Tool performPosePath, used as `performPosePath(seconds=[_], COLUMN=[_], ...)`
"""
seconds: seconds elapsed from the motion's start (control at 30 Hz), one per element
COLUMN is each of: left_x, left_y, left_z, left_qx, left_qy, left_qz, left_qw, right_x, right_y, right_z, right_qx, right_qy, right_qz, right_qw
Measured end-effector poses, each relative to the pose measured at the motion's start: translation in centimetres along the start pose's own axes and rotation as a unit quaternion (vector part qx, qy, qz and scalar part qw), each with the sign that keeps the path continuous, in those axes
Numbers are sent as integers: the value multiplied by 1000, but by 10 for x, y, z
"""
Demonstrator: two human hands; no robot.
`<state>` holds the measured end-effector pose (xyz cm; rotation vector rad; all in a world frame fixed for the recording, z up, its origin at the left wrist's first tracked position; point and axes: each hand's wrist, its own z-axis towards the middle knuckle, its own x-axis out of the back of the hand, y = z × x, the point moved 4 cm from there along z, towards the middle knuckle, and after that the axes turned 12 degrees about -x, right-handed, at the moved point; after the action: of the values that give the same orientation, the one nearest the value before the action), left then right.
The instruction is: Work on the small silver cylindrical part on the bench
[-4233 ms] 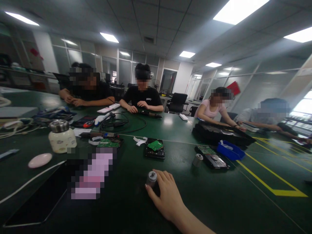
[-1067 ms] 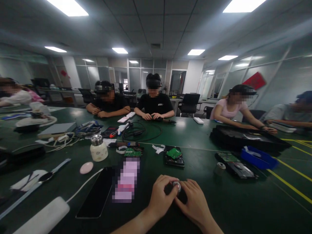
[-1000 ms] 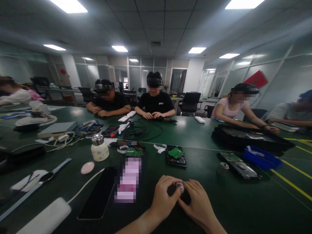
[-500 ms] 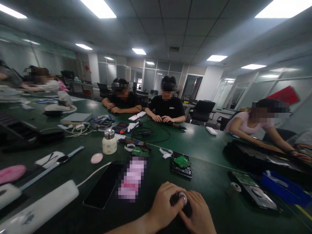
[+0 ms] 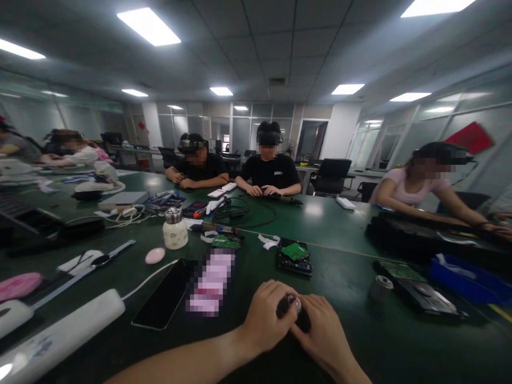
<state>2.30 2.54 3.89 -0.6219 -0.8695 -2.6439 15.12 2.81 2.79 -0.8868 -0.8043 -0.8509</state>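
On the green table point(image 5: 344, 320), close in front of me, both my hands close round a small dark cylinder with a silver top point(image 5: 295, 304). My left hand point(image 5: 266, 319) wraps its fingers over the cylinder's left side. From the right, my right hand point(image 5: 323, 335) grips it with the fingertips pressed against the silver cap. Most of the cylinder's body is hidden by my fingers. A black phone point(image 5: 166, 294) lies flat to the left of my hands, beside a blurred pink patch.
An opened hard drive with a green board point(image 5: 295, 256) lies just beyond my hands; another drive point(image 5: 416, 290) and a metal cylinder point(image 5: 380, 287) sit right. A white jar point(image 5: 175, 229), pink disc point(image 5: 154, 255), white power bank point(image 5: 60, 336) and cables are left. Several people work across the table.
Earlier only my right hand held the cylinder; my left hand has joined it. Over the last second both hands stay closed on it while my view swings left and back.
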Motion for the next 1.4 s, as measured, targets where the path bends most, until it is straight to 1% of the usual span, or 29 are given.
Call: performPosePath(seconds=[0.1,0.2,0.47,0.67,0.77,0.87,1.03,1.13,1.2,1.3,1.4], left_x=[0,0,2,4,5,5,3,3,3,3,2], left_y=[4,5,1,-5,-7,-6,-4,-2,-2,-2,-3], left_z=[0,-1,-5,-11,-16,-19,-17,-15,-15,-16,-17], left_qx=[-15,-24,-32,-9,-1,-6,-3,-11,-11,-7,-1], left_qy=[-17,-22,-34,-43,-46,-55,-60,-68,-71,-86,-100], left_qz=[23,43,108,126,134,138,105,80,74,75,74], left_qw=[999,999,993,991,990,989,993,994,995,993,992], right_x=[2,2,0,4,8,8,2,3,3,4,5], right_y=[-1,-2,-2,1,4,7,9,11,12,15,17], right_z=[-3,-6,-5,0,4,8,11,10,8,4,-2], right_qx=[-11,-13,4,41,67,81,62,31,10,-5,6], right_qy=[-4,-9,-30,-75,-98,-116,-136,-159,-170,-166,-154], right_qz=[-2,-8,-12,-11,5,34,91,160,187,206,221], right_qw=[1000,1000,999,996,993,989,985,974,967,964,963])
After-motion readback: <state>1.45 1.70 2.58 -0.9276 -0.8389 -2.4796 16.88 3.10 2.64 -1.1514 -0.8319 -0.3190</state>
